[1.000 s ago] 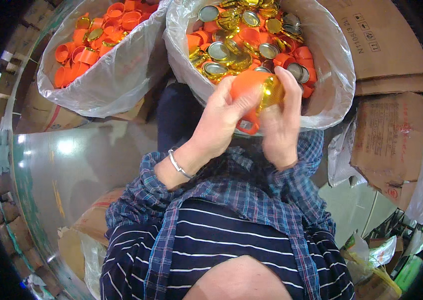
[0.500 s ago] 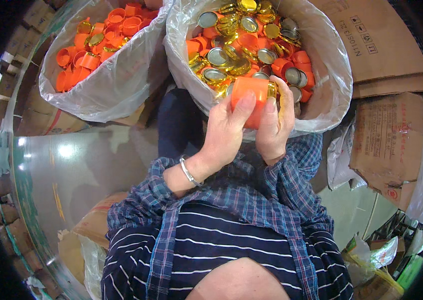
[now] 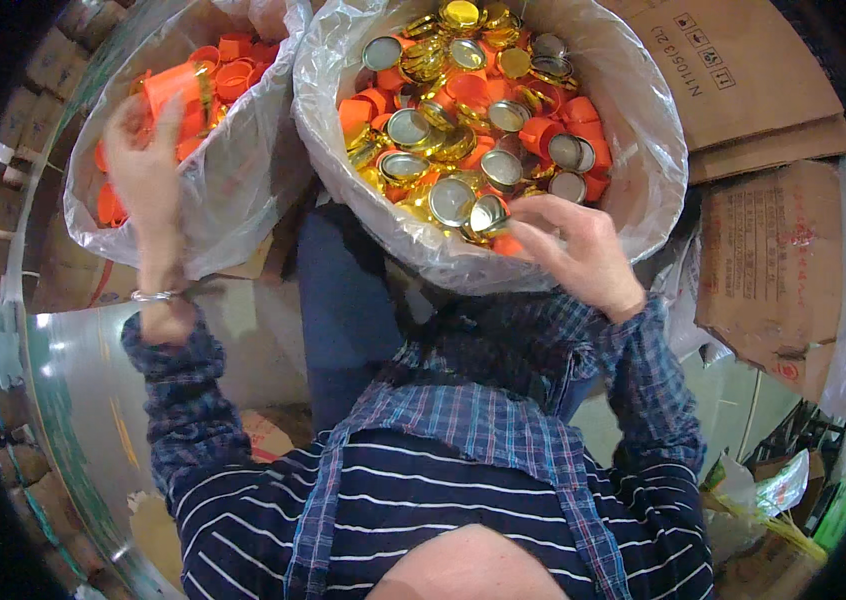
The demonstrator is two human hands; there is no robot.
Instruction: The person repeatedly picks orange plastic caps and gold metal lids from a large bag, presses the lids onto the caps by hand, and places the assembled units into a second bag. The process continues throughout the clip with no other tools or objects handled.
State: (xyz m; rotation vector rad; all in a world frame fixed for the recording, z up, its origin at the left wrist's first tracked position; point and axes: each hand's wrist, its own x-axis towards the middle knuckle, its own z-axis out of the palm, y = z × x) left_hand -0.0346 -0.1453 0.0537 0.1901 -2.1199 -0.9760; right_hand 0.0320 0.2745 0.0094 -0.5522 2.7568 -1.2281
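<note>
My left hand (image 3: 146, 165), smeared by motion, is over the left bag. Its fingers are around an orange plastic cup (image 3: 175, 88) with a gold band at one end. My right hand (image 3: 583, 248) reaches into the near edge of the larger bag, with thumb and fingers closing at a shiny gold metal lid (image 3: 489, 213). That lid shows its silvery inside and lies tilted among other lids. A larger round lid (image 3: 452, 202) rests beside it. Just below the right fingertips, an orange piece (image 3: 509, 244) shows in part.
The larger clear-plastic-lined bag (image 3: 643, 205) holds many gold lids and orange cups. To its left stands a second lined bag (image 3: 243, 165) with orange cups. Flattened cardboard (image 3: 743, 75) and a brown carton (image 3: 778, 270) lie at the right. My knee (image 3: 343, 310) is between the bags.
My hands have parted from the orange cup they both held. The left hand has carried it left to the other bag; the right has lowered to the lids. The view has shifted slightly.
</note>
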